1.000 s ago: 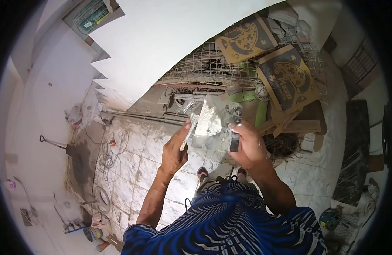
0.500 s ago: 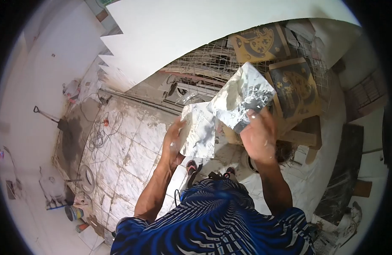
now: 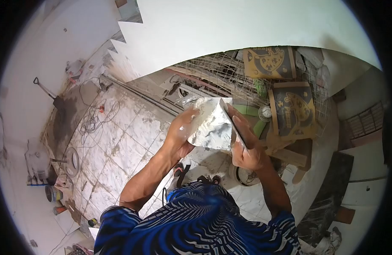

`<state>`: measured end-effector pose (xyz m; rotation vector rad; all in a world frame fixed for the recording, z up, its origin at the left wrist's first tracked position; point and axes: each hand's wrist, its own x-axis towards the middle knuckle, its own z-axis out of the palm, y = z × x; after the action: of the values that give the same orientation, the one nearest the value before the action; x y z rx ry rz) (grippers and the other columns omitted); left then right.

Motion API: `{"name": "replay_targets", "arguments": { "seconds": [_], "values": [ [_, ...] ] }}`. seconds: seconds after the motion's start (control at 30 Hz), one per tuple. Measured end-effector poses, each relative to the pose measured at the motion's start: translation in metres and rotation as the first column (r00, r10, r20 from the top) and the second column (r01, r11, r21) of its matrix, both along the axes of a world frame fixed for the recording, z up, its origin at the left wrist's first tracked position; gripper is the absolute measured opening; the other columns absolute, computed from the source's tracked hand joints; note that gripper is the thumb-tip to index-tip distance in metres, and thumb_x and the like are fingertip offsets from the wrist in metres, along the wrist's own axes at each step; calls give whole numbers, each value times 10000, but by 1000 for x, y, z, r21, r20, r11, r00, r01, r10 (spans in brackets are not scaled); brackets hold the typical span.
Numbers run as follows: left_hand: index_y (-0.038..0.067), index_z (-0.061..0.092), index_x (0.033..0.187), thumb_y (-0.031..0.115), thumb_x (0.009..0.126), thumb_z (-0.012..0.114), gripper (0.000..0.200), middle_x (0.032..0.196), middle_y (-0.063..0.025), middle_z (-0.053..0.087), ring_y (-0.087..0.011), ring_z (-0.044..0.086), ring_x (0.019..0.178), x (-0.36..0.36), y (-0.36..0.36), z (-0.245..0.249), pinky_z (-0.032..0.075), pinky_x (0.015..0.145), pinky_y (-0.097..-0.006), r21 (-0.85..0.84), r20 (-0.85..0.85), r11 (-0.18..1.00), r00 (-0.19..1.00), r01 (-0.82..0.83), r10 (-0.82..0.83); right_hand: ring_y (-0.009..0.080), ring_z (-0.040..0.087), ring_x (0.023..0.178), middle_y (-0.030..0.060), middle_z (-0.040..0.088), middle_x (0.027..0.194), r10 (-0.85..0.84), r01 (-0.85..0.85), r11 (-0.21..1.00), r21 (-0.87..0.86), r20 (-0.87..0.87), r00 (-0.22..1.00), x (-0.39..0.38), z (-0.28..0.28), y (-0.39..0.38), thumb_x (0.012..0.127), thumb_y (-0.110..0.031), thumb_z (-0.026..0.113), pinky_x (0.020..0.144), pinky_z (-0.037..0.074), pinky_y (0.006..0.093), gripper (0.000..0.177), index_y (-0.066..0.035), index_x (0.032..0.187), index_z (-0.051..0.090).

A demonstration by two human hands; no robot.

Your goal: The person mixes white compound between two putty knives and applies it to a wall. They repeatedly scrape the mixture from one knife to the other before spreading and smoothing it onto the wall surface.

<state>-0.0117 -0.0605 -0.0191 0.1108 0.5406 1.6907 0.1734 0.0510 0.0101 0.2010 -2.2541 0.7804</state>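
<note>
Wet white putty covers the flat putty plate in my left hand, whose fingers are wrapped round its left edge. Closed on a second, thin metal putty scraper, my right hand is at the right side of the plate. That scraper stands tilted almost edge-on, its blade against or very close to the plate's right edge; contact is hard to tell. White smears mark my left hand. Both tools are held in front of my body, above the floor.
A white ceiling or wall panel with a jagged edge spans the top. Pizza boxes and wire mesh lie ahead right. A shovel leans left, with coiled cable on the dirty tiled floor. A bucket stands lower left.
The right scraper has come down from above right and turned from face-up to nearly edge-on beside the left plate. The view has shifted slightly.
</note>
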Motion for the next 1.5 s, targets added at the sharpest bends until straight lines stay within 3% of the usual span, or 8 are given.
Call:
{"name": "replay_targets", "arguments": {
  "seconds": [0.4,0.77,0.9,1.17,1.27,1.33,1.4,1.5],
  "values": [
    [43,318,1508,187,1017,489,539,1301,-134,583,-228,688,1028,8,8,5,619,829,-377,-31,-150,999,988,-26,21,462,408,1389,268,416,1500,-124,102,949,297,55,991,19,-20,6,748,-7,670,1143,341,598,730,44,1431,418],
    [25,252,1539,208,1013,482,603,1417,-168,507,-287,621,1167,-10,9,4,587,904,-424,-36,-164,999,986,-33,27,380,478,1334,245,484,1429,-401,403,914,45,242,884,44,-77,36,995,-156,516,1133,381,453,471,64,1409,467],
    [12,316,1504,203,1007,484,558,1393,-170,526,-278,642,1129,-10,9,6,591,886,-402,-73,-193,989,974,-130,114,222,608,1091,124,632,1212,-459,644,462,-609,458,762,55,-83,16,975,-87,477,975,470,352,358,73,1285,561],
    [-3,416,1425,226,1019,442,467,1288,-164,605,-259,680,1071,-10,17,6,608,863,-404,-69,-198,993,977,-91,76,160,594,1018,70,651,1093,-391,-231,-154,-961,-155,907,36,-39,-4,913,-20,539,927,450,318,224,37,1116,615],
    [-22,419,1412,219,1016,442,464,1283,-174,608,-268,686,1066,-10,19,5,611,867,-402,-56,-154,996,986,-75,66,236,594,1121,105,625,1171,-313,-239,-101,-966,-197,929,44,-44,-8,879,55,503,1037,435,397,356,-2,1221,586],
    [-45,434,1382,219,1011,455,455,1250,-183,627,-272,696,1041,-9,17,7,615,857,-399,-70,-136,994,988,-79,69,245,603,1097,123,622,1170,-430,438,348,-829,274,860,53,-45,-20,904,56,488,1008,448,378,321,20,1206,587],
    [-59,461,1349,214,999,478,444,1205,-189,651,-276,707,1008,-11,19,5,615,854,-397,-82,-89,995,995,-62,55,271,601,1113,157,612,1198,-568,657,561,-503,343,748,49,-40,-22,914,67,476,1004,450,381,337,33,1236,569],
    [-70,510,1288,206,985,507,410,1119,-194,687,-280,726,936,-10,18,-4,621,825,-395,-100,0,995,1000,-12,12,344,548,1234,225,554,1322,-517,510,787,-349,79,852,23,-19,-25,873,98,474,1060,417,430,485,36,1352,504]
  ]
}}
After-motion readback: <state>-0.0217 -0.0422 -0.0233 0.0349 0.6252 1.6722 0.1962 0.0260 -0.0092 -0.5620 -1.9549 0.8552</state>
